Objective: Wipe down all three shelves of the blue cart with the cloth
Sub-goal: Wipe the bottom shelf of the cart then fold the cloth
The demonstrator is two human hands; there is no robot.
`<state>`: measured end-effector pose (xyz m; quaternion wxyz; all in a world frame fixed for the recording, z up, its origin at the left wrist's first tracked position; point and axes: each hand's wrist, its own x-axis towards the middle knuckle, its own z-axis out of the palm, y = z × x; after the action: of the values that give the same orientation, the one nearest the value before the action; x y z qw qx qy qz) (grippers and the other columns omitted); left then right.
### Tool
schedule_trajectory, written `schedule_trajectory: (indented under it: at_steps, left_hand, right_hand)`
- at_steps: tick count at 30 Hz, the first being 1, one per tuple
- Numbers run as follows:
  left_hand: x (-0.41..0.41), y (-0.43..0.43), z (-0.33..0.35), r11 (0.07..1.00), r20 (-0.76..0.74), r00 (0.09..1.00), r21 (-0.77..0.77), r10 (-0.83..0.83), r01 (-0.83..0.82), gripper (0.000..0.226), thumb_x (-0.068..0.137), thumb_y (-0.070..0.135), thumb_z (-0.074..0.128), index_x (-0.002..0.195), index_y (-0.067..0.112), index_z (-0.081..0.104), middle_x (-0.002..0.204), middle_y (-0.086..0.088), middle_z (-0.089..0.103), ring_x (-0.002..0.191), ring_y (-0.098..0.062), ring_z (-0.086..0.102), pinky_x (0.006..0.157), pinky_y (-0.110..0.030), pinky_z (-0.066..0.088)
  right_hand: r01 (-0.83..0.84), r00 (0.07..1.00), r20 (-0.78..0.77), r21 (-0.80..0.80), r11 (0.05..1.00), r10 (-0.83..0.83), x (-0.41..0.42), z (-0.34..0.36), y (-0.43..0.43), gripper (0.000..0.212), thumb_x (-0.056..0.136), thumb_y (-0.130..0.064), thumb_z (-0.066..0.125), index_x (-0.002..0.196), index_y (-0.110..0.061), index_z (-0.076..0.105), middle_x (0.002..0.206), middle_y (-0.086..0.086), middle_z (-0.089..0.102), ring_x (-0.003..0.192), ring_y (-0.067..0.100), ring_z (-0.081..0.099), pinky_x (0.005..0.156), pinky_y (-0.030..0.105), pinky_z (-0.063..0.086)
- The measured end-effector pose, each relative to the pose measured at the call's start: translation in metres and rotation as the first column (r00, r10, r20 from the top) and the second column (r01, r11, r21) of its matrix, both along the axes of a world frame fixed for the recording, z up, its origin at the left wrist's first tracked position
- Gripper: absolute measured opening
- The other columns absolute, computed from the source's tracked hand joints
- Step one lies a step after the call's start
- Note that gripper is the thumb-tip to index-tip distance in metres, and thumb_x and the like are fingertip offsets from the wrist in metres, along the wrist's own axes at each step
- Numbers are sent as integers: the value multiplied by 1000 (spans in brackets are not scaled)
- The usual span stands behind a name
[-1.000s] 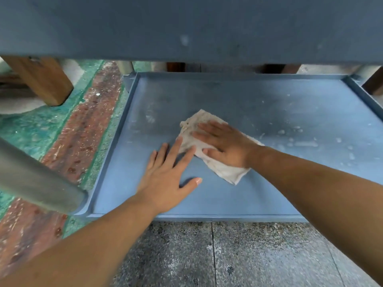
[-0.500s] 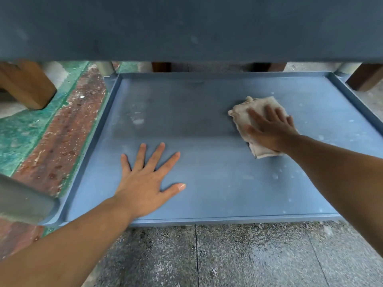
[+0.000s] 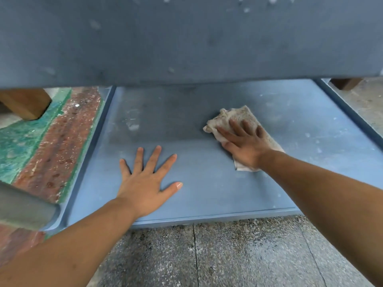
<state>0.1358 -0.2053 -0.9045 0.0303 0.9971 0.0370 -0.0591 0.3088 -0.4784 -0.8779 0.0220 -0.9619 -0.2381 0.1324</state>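
Your right fingers (image 3: pixel 236 129) lie straight and slightly spread on top of the cloth (image 3: pixel 234 114), pressing it flat rather than curling round it. Your right hand (image 3: pixel 246 150) covers the cloth's middle, so only its far end and a near corner by your wrist show. The cloth is a pale beige rag, crumpled and folded, bunched at its far-left end. It sits on the blue lower shelf (image 3: pixel 207 193), right of centre and about midway between front and back.

Your left fingers (image 3: pixel 154 158) are splayed wide and flat on bare shelf, holding nothing. Your left hand (image 3: pixel 143 187) is planted left of centre, near the front, well apart from the cloth.

The lower shelf is dusty, with pale specks thicker toward the right, and a darker shadowed band lies across its far half. A raised rim runs down the left side (image 3: pixel 91 154) and another down the right side (image 3: pixel 348 112); a low lip (image 3: pixel 207 216) edges the front. You have open shelf between your hands, to the right of the cloth as far as the right rim, and behind it into the shadow.

The shelf above (image 3: pixel 186 38) spans the top of the view and hides the back edge. A grey post (image 3: pixel 22 210) stands at the near-left corner. Beyond lie the speckled grey floor (image 3: pixel 228 255), a green-and-red painted strip (image 3: pixel 51 141) and a wooden leg (image 3: pixel 22 102).
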Motion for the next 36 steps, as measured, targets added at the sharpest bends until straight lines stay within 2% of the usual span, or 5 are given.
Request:
schedule_trajectory:
  at_steps: [13,17,21,30,36]
  left_hand:
    - [9,-16,11,996,0,996,-13,86,-86,54,98,47,24,151,41,16,166,-1,4,150,-33,1,112,-66,12]
    - [26,-56,22,793,156,907,-557,390,-246,40,87,-4,52,126,0,59,145,-21,43,139,-34,35,111,-45,32]
    - [26,-79,21,628,268,822,-766,502,-135,51,79,-22,42,122,-5,63,139,-16,52,128,-26,49,108,-20,32]
    - [22,-96,11,905,330,934,-424,134,20,55,96,29,54,143,6,38,152,-15,31,128,-36,48,103,-46,44]
    - [23,-92,-4,980,182,981,-175,-60,92,77,89,74,15,155,41,-8,165,-1,-16,151,-27,6,121,-45,10]
  right_hand:
    - [-207,943,-192,302,931,272,-115,6,16,54,100,-39,21,153,-50,21,166,-17,0,153,8,-11,123,42,-12]
    - [40,940,-300,567,823,161,-108,17,16,41,103,-13,47,138,-30,59,160,-10,35,151,7,17,125,37,10]
    - [-202,958,-75,508,837,276,-101,4,7,38,102,-11,53,138,-21,60,157,0,40,151,16,24,124,23,11]
    - [-469,883,44,115,876,468,-60,-10,-7,60,97,-63,8,154,-47,8,168,-12,1,155,17,-5,125,44,-2]
    - [-316,944,114,39,948,310,3,-17,-27,76,85,-82,10,154,-54,-2,169,-11,-3,155,17,-7,125,43,-3]
